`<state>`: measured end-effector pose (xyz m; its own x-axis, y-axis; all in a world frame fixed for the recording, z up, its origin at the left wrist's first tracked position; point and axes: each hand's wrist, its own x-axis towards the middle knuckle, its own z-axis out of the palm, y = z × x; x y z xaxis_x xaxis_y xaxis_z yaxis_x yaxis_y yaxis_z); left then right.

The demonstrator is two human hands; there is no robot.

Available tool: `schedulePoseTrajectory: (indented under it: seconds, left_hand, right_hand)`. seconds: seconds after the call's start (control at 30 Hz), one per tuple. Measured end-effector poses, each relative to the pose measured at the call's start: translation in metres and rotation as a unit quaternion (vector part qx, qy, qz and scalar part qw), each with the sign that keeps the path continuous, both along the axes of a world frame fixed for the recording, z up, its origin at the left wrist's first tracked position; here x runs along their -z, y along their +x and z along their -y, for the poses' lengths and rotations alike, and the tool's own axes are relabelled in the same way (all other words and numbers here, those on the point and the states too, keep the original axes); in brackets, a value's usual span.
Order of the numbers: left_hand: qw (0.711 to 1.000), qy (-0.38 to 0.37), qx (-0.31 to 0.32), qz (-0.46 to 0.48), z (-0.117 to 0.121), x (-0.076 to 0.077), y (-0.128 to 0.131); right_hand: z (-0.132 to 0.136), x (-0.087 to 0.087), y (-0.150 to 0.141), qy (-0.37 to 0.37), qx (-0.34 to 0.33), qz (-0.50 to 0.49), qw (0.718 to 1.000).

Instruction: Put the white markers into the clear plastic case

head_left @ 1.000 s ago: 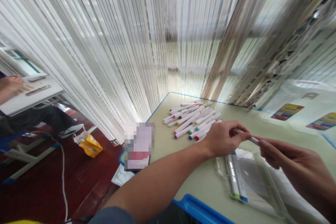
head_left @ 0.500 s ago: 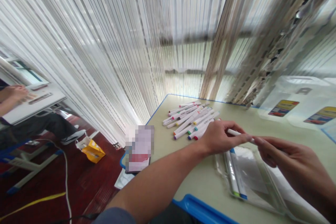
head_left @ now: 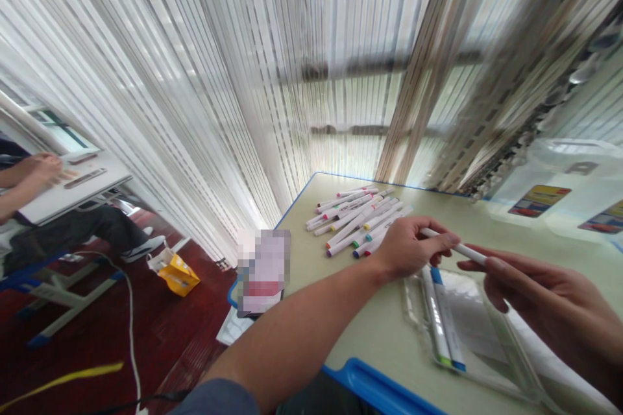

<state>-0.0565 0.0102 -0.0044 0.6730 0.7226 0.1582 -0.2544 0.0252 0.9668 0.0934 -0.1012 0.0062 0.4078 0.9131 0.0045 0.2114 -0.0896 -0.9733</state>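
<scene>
Above the desk, a slim white marker (head_left: 471,253) spans both my hands at a slight slant. The fingers and thumb of my left hand (head_left: 409,248) pinch its left part. My right hand (head_left: 540,282) grips the other end between thumb and fingers. Below them lies an open clear plastic case (head_left: 518,356). Inside it, side by side, are a green-ended marker (head_left: 437,321) and a blue-ended marker (head_left: 450,324). Just beyond my left forearm, several white markers with coloured ends (head_left: 360,220) are heaped loosely on the desk.
The pale green desk (head_left: 311,272) has a blue trim (head_left: 374,382). A blurred-out phone-like object (head_left: 265,266) lies at its left edge. Translucent containers (head_left: 549,172) stand at the back right by the curtain (head_left: 219,110). Left, another person's hands (head_left: 41,172) rest over another table; a yellow bag (head_left: 179,272) sits on the floor.
My right hand has slid slightly away from my left, and more of the white marker shows between them. The whole view has shifted a little.
</scene>
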Motion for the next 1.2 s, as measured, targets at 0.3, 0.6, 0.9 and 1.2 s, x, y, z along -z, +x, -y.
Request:
schedulePoseTrajectory:
  seconds: [0.3,0.6,0.9,1.2]
  left_hand:
    - [0.999,-0.05,-0.007,0.018,-0.001,-0.002,0.0]
    - [0.996,-0.073,-0.034,0.039,-0.006,-0.003,0.001]
    - [0.992,-0.099,-0.047,0.058,-0.006,-0.012,-0.003]
    - [0.996,-0.049,-0.056,0.046,-0.007,-0.014,-0.006]
  right_hand:
    - [0.0,-0.014,-0.013,-0.012,-0.042,-0.152,0.987]
    - [0.0,-0.007,-0.007,0.008,-0.05,-0.174,0.983]
    - [-0.003,-0.007,0.0,0.061,-0.2,-0.282,0.936]
    - [-0.001,-0.014,0.002,0.079,-0.272,-0.242,0.928]
